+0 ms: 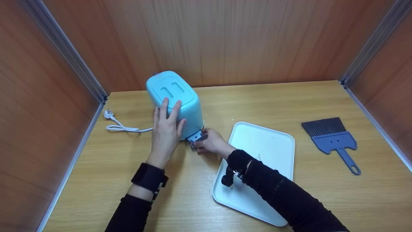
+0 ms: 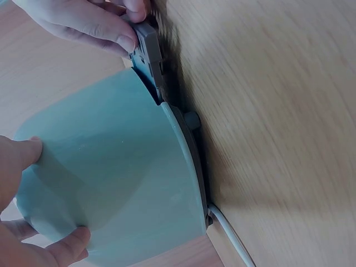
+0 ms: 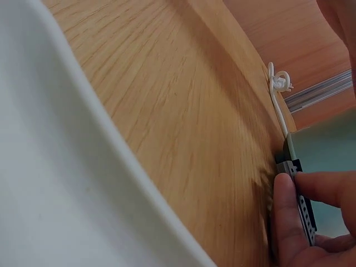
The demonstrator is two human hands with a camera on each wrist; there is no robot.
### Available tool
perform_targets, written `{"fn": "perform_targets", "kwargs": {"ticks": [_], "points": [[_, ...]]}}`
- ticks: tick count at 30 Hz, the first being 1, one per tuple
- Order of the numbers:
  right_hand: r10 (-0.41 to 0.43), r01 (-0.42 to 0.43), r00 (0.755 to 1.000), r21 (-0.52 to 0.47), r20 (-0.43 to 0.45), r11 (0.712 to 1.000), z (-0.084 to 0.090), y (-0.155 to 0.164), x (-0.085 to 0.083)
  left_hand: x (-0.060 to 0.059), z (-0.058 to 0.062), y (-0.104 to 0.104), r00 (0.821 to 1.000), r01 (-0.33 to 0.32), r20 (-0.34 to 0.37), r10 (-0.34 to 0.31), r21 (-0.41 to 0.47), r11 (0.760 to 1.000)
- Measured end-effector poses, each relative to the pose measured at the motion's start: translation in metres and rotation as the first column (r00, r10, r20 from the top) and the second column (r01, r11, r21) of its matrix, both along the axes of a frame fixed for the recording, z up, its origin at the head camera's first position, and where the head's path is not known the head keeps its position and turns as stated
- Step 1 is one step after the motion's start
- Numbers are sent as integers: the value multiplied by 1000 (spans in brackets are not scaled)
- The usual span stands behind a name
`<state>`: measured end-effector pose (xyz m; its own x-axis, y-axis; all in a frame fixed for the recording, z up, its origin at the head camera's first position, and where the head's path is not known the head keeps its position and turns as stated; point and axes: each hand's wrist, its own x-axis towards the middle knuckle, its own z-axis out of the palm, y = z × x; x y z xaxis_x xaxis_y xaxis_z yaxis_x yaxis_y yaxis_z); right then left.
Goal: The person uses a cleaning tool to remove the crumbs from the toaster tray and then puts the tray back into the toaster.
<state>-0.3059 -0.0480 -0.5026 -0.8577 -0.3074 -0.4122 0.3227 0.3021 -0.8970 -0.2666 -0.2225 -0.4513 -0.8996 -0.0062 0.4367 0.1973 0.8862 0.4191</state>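
A light blue toaster [image 1: 175, 96] stands on the wooden table, its top tipped toward the camera. My left hand [image 1: 166, 129] rests flat on its near side, fingers spread and straight [image 2: 22, 161]. A grey crumb tray [image 1: 197, 139] sticks out from the toaster's base at the lower right. My right hand [image 1: 210, 143] pinches the tray's end between thumb and fingers. The left wrist view shows the grey tray [image 2: 149, 55] partly out of the blue body [image 2: 111, 178]. In the right wrist view, fingers [image 3: 289, 222] grip the tray [image 3: 303, 208].
A white tray [image 1: 260, 151] lies on the table under my right forearm. A blue hand brush [image 1: 333, 138] lies at the right. The toaster's white cord and plug [image 1: 119, 124] trail to the left. Wooden walls enclose the table on three sides.
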Motion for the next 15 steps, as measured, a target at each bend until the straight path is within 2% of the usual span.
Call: {"fn": "perform_targets", "kwargs": {"ticks": [2, 9, 15], "points": [[12, -12, 1000, 3, -1, 1000, 1, 0, -1, 0, 0, 0, 1000, 1, 2, -1, 0, 1000], [89, -66, 988, 180, -125, 981, 2, 3, -1, 0, -1, 0, 1000, -7, 7, 7, -1, 1000], [97, -61, 982, 219, -161, 974, 2, 4, -1, 0, -1, 0, 999, 8, -31, -8, -19, 1000]]}}
